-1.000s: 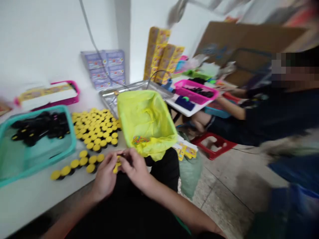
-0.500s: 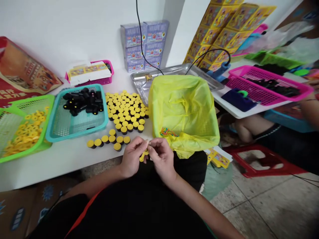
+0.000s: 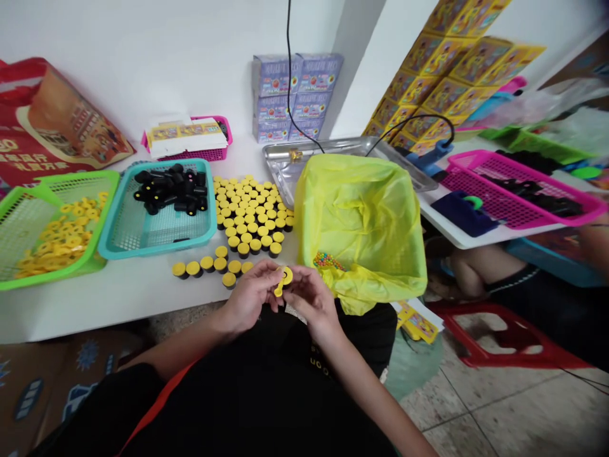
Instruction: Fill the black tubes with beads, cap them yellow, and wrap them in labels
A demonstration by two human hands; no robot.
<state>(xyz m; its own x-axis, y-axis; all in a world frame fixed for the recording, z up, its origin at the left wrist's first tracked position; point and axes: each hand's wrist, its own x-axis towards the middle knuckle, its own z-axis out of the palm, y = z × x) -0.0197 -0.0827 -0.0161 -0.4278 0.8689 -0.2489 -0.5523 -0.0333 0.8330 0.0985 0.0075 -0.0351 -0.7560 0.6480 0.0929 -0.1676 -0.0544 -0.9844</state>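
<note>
Both hands meet over my lap, just past the table's front edge. Between them is a small yellow plastic piece (image 3: pixel 284 277) with a round ring-like head and a short tail pointing down. My left hand (image 3: pixel 251 293) pinches it from the left. The fingers of my right hand (image 3: pixel 314 297) curl round its right side, with the thumb lower and apart from the ring. Whatever lies behind the piece is hidden by the fingers. Just beyond my hands, several black pots with yellow tops (image 3: pixel 247 219) stand grouped on the table.
A yellow-lined basket (image 3: pixel 413 241) holds small coloured beads (image 3: pixel 328 260). To the left are a teal basket (image 3: pixel 114 244) of black parts and a green basket (image 3: pixel 98 260) of yellow pieces. A metal tray (image 3: pixel 273 174) lies behind. A person sits at the right beside a pink basket (image 3: pixel 518 219).
My fingertips have parted somewhat and the yellow piece has turned, so its round head now shows. My right thumb has moved down. The whole view has shifted slightly.
</note>
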